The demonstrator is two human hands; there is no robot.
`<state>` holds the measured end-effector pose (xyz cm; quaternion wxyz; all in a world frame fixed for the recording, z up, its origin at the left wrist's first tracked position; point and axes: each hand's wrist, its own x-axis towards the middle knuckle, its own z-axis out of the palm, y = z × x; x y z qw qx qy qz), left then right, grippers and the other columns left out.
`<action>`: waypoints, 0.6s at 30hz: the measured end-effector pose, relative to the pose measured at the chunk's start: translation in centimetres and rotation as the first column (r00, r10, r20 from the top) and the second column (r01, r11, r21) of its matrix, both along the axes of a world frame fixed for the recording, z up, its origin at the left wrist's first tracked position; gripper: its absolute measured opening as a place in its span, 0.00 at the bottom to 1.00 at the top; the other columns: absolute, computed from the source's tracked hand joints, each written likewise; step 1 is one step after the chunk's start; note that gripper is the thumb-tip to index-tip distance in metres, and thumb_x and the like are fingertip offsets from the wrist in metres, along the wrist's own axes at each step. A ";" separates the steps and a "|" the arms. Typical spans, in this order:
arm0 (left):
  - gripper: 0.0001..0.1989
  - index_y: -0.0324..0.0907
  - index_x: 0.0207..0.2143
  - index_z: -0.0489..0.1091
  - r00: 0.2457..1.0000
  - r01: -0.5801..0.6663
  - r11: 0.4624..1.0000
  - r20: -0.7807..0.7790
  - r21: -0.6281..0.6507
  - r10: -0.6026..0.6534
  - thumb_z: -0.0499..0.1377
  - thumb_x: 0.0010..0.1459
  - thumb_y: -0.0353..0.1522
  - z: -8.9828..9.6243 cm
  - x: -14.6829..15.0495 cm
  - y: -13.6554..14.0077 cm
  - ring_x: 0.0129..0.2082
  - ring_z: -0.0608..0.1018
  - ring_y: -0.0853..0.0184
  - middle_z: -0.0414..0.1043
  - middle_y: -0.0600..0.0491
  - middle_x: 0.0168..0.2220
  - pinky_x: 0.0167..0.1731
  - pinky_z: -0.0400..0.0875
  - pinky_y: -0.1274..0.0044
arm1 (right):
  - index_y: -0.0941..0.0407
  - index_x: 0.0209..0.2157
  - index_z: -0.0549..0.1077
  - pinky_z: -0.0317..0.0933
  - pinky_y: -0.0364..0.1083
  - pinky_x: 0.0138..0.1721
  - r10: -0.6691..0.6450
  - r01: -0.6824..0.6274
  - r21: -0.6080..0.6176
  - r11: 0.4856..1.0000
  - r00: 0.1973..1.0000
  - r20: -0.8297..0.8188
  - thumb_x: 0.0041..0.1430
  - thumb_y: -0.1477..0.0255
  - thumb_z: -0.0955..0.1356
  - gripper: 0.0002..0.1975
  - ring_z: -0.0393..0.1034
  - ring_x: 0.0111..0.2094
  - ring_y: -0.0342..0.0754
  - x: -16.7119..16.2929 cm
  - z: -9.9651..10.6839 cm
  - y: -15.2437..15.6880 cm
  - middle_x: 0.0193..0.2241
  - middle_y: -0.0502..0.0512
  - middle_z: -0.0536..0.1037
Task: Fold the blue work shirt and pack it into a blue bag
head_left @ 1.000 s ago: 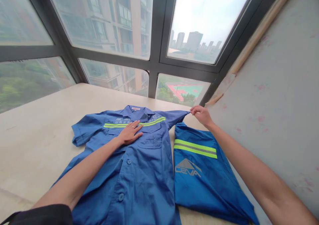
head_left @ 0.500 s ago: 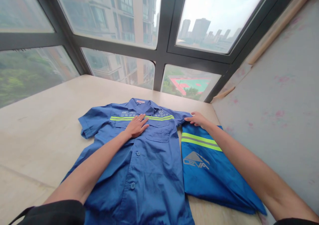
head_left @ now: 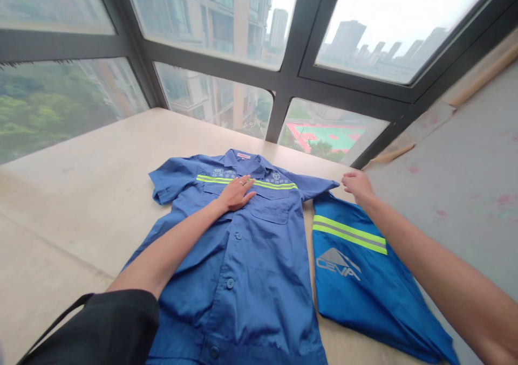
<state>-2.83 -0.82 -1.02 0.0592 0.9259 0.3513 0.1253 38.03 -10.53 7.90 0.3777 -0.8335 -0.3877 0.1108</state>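
Note:
A blue short-sleeved work shirt (head_left: pixel 267 262) lies face up and spread out, with a yellow-green reflective stripe across its chest and buttons down the front. My left hand (head_left: pixel 238 193), a ring on one finger, rests flat on the chest by the stripe, fingers extended. My right hand (head_left: pixel 358 186) hovers just beyond the end of the right-side sleeve, its fingers loosely bent, with a small gap to the cloth. Below that hand is a folded brighter blue garment (head_left: pixel 348 300) with a similar stripe and a grey CEVA logo, partly beside the sleeve.
The garments lie on a pale, wide ledge (head_left: pixel 93 192). Window panes in dark frames (head_left: pixel 279 103) rise behind it. On the right stands a flower-patterned wall (head_left: pixel 465 192) with a damaged edge strip near the window.
The right-side sleeve now stretches farther outward, and my right hand has moved off its end toward the wall. My left hand stays on the chest. The camera view has shifted and tilted.

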 end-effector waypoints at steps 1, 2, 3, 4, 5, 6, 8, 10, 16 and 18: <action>0.31 0.36 0.66 0.57 1.000 -0.001 1.000 0.023 0.021 0.000 0.43 0.68 0.45 0.1 0.0 -0.2 0.66 0.62 0.55 0.58 0.39 0.66 0.64 0.55 0.64 | 0.58 0.38 0.75 0.68 0.55 0.43 0.039 -0.043 0.034 0.998 0.991 0.131 0.46 0.77 0.67 0.14 0.72 0.40 0.56 -1.1 -0.2 0.1 0.36 0.62 0.76; 0.31 0.35 0.66 0.57 0.999 0.003 0.999 0.040 0.045 -0.005 0.43 0.68 0.44 0.3 -0.2 -0.5 0.65 0.63 0.55 0.60 0.38 0.65 0.63 0.57 0.65 | 0.58 0.41 0.74 0.66 0.56 0.48 0.098 -0.118 0.056 0.991 0.957 0.275 0.47 0.77 0.66 0.16 0.71 0.43 0.57 -2.5 -0.4 0.4 0.40 0.64 0.76; 0.30 0.35 0.65 0.58 0.999 0.007 0.997 0.050 0.070 -0.011 0.43 0.68 0.44 0.5 -0.4 -0.6 0.64 0.64 0.55 0.61 0.38 0.64 0.62 0.58 0.65 | 0.59 0.43 0.74 0.63 0.56 0.53 0.181 -0.220 0.051 0.974 0.895 0.408 0.49 0.78 0.64 0.18 0.70 0.46 0.58 -4.4 -0.7 0.8 0.43 0.65 0.75; 0.30 0.36 0.64 0.60 0.998 0.000 0.996 0.055 0.094 -0.006 0.43 0.68 0.44 0.7 -0.7 -0.7 0.63 0.65 0.55 0.62 0.39 0.64 0.61 0.59 0.64 | 0.59 0.45 0.74 0.62 0.56 0.55 0.285 -0.328 0.010 0.945 0.835 0.471 0.50 0.78 0.63 0.19 0.69 0.49 0.58 -6.5 -1.1 1.3 0.45 0.65 0.75; 0.29 0.37 0.63 0.62 0.998 -0.025 0.993 0.058 0.116 0.019 0.44 0.68 0.44 1.0 -1.2 -0.7 0.63 0.65 0.54 0.62 0.39 0.63 0.61 0.59 0.64 | 0.59 0.45 0.74 0.60 0.56 0.57 0.396 -0.429 -0.049 0.902 0.777 0.490 0.51 0.78 0.63 0.19 0.68 0.51 0.59 -8.9 -1.5 1.8 0.46 0.65 0.76; 0.28 0.38 0.62 0.63 0.996 -0.074 0.988 0.063 0.136 0.066 0.44 0.68 0.43 1.4 -1.9 -0.5 0.63 0.65 0.54 0.62 0.39 0.64 0.60 0.58 0.63 | 0.59 0.47 0.74 0.59 0.55 0.58 0.510 -0.524 -0.120 0.843 0.710 0.486 0.53 0.77 0.63 0.19 0.67 0.53 0.59 -11.4 -2.0 2.5 0.48 0.64 0.76; 0.27 0.38 0.61 0.64 0.970 -0.240 0.957 0.077 0.163 0.230 0.45 0.67 0.42 2.2 -3.8 0.3 0.65 0.62 0.53 0.59 0.39 0.65 0.61 0.56 0.62 | 0.59 0.53 0.71 0.58 0.56 0.59 0.644 -0.623 -0.219 0.751 0.618 0.451 0.57 0.72 0.65 0.21 0.64 0.57 0.60 -16.3 -3.2 3.8 0.55 0.65 0.72; 0.27 0.36 0.61 0.63 0.888 -0.460 0.874 0.077 0.158 0.453 0.46 0.66 0.41 3.1 -6.3 1.5 0.67 0.57 0.51 0.55 0.38 0.67 0.63 0.52 0.60 | 0.59 0.60 0.66 0.56 0.59 0.60 0.679 -0.619 -0.290 0.730 0.608 0.412 0.62 0.66 0.65 0.26 0.57 0.63 0.63 -20.4 -4.7 5.0 0.63 0.67 0.64; 0.41 0.30 0.60 0.62 0.445 -0.890 0.418 -0.144 -0.184 0.884 0.53 0.57 0.54 4.9 -14.6 5.3 0.62 0.64 0.39 0.61 0.27 0.62 0.56 0.61 0.51 | 0.62 0.66 0.58 0.44 0.62 0.65 0.711 -0.551 -0.451 0.702 0.574 0.406 0.69 0.58 0.58 0.31 0.47 0.68 0.64 -24.3 -9.1 5.7 0.69 0.70 0.52; 0.42 0.31 0.57 0.65 0.377 -0.904 0.330 -0.140 -0.273 0.916 0.58 0.51 0.55 4.8 -16.4 6.4 0.59 0.67 0.37 0.64 0.26 0.58 0.52 0.65 0.51 | 0.62 0.66 0.58 0.42 0.62 0.66 0.700 -0.548 -0.436 0.714 0.561 0.442 0.70 0.57 0.56 0.31 0.46 0.69 0.64 -23.9 -10.0 5.6 0.69 0.69 0.52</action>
